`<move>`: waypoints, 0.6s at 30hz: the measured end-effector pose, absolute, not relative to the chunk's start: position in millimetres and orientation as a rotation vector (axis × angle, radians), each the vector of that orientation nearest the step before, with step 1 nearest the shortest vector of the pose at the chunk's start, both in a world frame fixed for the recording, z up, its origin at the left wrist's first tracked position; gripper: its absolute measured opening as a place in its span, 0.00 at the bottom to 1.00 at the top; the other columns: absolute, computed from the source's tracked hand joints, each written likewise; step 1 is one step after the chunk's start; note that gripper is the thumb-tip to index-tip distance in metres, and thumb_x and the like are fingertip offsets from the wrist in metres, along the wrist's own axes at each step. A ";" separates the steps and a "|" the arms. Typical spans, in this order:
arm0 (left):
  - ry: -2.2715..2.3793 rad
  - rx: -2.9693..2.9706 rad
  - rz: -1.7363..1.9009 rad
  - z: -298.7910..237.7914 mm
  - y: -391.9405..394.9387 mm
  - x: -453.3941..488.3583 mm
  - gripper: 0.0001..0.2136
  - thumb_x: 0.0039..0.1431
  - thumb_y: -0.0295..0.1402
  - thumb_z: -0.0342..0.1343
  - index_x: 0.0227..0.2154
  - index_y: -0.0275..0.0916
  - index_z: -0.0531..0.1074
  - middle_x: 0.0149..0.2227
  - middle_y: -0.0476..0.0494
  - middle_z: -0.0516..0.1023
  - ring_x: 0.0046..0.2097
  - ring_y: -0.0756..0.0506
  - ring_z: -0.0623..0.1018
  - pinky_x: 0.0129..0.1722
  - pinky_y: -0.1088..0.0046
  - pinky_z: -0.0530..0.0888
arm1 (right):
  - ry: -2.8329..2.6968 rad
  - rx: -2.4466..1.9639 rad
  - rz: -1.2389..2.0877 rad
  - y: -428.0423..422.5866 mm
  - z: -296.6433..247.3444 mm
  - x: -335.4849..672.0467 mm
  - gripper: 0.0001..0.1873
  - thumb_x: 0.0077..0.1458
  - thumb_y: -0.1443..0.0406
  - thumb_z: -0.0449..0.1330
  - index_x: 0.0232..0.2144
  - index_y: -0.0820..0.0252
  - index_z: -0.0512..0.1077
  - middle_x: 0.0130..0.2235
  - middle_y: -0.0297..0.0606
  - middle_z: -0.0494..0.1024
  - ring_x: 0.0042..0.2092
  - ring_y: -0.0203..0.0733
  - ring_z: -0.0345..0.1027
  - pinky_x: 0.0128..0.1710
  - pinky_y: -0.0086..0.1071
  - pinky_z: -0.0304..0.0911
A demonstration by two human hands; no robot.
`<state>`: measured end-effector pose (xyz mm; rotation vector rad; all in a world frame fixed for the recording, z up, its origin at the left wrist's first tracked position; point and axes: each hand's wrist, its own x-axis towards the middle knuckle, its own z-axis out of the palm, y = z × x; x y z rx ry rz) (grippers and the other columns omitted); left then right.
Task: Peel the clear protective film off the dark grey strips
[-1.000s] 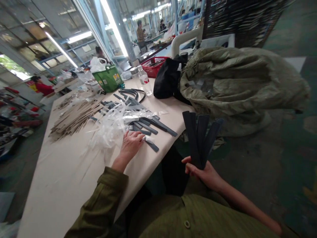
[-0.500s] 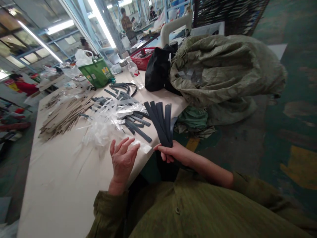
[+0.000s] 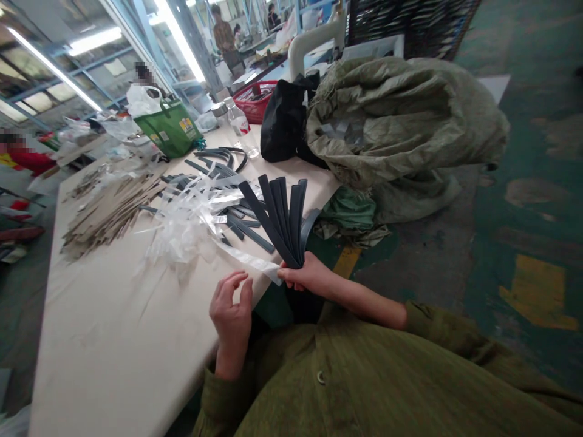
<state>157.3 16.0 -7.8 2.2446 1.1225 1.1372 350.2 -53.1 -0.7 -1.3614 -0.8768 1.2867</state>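
Observation:
In my right hand is a fanned bunch of dark grey flat strips, gripped at its lower end. The tip of a white film strip reaches the fingers of that hand; whether they pinch it I cannot tell. My left hand is raised near the table edge, its fingers curled and a gap showing between thumb and forefinger, with nothing in it. Beyond it lies a tangle of white film strips, partly over more dark strips on the table.
A stack of brown card-like pieces lies on the pale table. Behind are a green bag, a plastic bottle, a red basket and a black bag. A large woven sack stands at the right. People are in the background.
The dark strips in my right hand have fanned wider. One white film strip now stretches to that hand. My left hand has moved slightly right and down, its fingers curling more.

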 end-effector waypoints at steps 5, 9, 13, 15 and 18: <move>0.981 1.391 0.563 -18.6 -12.5 167.2 0.20 0.60 0.49 0.55 0.43 0.37 0.78 0.40 0.38 0.82 0.40 0.41 0.81 0.35 0.68 0.76 | -0.988 -1.466 1.177 -62.3 -4.1 353.6 0.05 0.51 0.67 0.60 0.25 0.63 0.73 0.18 0.26 0.69 0.17 0.29 0.58 0.16 0.22 0.53; 0.988 1.289 0.606 -22.1 -16.7 184.2 0.18 0.55 0.46 0.61 0.41 0.37 0.80 0.40 0.40 0.83 0.40 0.43 0.80 0.41 0.70 0.76 | -1.101 -1.525 1.075 -66.2 -11.0 351.4 0.09 0.50 0.69 0.61 0.20 0.62 0.70 0.18 0.28 0.69 0.21 0.31 0.60 0.20 0.24 0.53; 1.046 1.405 0.661 -20.3 -12.1 192.9 0.13 0.51 0.42 0.65 0.34 0.37 0.82 0.36 0.42 0.84 0.41 0.43 0.80 0.44 0.71 0.74 | -1.194 -1.546 0.998 -67.7 -12.9 353.9 0.10 0.51 0.67 0.62 0.20 0.61 0.69 0.20 0.29 0.69 0.25 0.35 0.62 0.25 0.26 0.54; 1.062 1.312 0.686 -19.1 -8.1 195.5 0.13 0.49 0.41 0.67 0.32 0.36 0.82 0.34 0.43 0.83 0.38 0.44 0.80 0.41 0.72 0.74 | -1.244 -1.479 1.029 -72.2 -11.2 358.4 0.09 0.51 0.63 0.63 0.23 0.60 0.70 0.22 0.29 0.71 0.27 0.36 0.63 0.27 0.26 0.56; 1.019 0.972 0.763 -15.4 1.2 200.0 0.15 0.43 0.42 0.70 0.26 0.34 0.79 0.26 0.45 0.81 0.29 0.48 0.79 0.34 0.74 0.75 | -1.309 -1.307 1.155 -88.7 -7.5 367.5 0.14 0.54 0.56 0.60 0.25 0.60 0.70 0.24 0.30 0.70 0.25 0.35 0.62 0.24 0.26 0.57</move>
